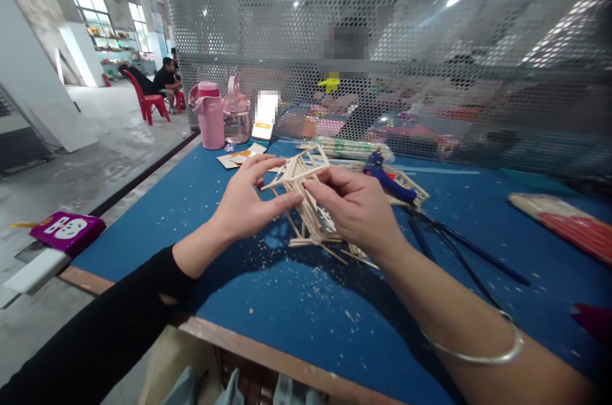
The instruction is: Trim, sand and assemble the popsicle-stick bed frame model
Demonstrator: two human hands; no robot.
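Observation:
A small model frame built of thin wooden sticks (pixel 310 217) stands on the blue tabletop, in the middle of the view. My left hand (pixel 251 198) grips its upper left side, the thumb across the front and the fingers behind. On the right, my right hand (pixel 361 207) is closed in a pinch at the upper part of the same frame; whether a separate stick is between the fingertips is hidden. Loose wooden sticks (pixel 356 256) lie by its base. Just beyond my right hand rests a blue hot glue gun (pixel 391 183), on or beside a flat lattice of sticks (pixel 421 191).
A pink thermos (pixel 210 118), a clear pink bottle (pixel 238 115) and a propped phone (pixel 264 118) stand at the back left. Bagged sticks (pixel 354 148) lie before the perforated metal screen (pixel 268 22). Another stick pack (pixel 564 220) is at right, a purple package (pixel 69 233) at left.

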